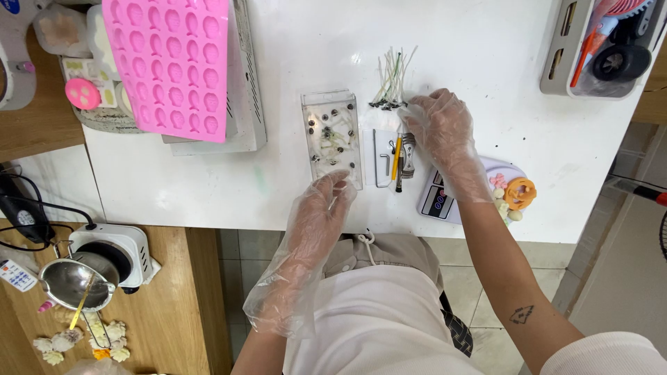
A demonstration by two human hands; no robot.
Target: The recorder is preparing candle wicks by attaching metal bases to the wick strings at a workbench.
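Both my hands wear loose clear plastic gloves. My left hand [321, 208] rests at the near end of a clear rectangular mould [332, 135] with wicks set in it, fingertips touching its edge. My right hand [441, 132] reaches over the white table [292, 194] to a bundle of candle wicks [391, 80] with metal bases, its fingers at the bases; whether it pinches one is hidden. Beside that hand lies a small white tray [384, 163] holding a clip, a yellow tool and a hex key.
A pink silicone mould [174, 62] lies on a white board at the back left. A small scale [445, 201] with pastel wax shapes sits under my right wrist. A grey tool bin [597, 48] stands at the back right. A hotplate [114, 250] with a metal pot [69, 281] sits lower left.
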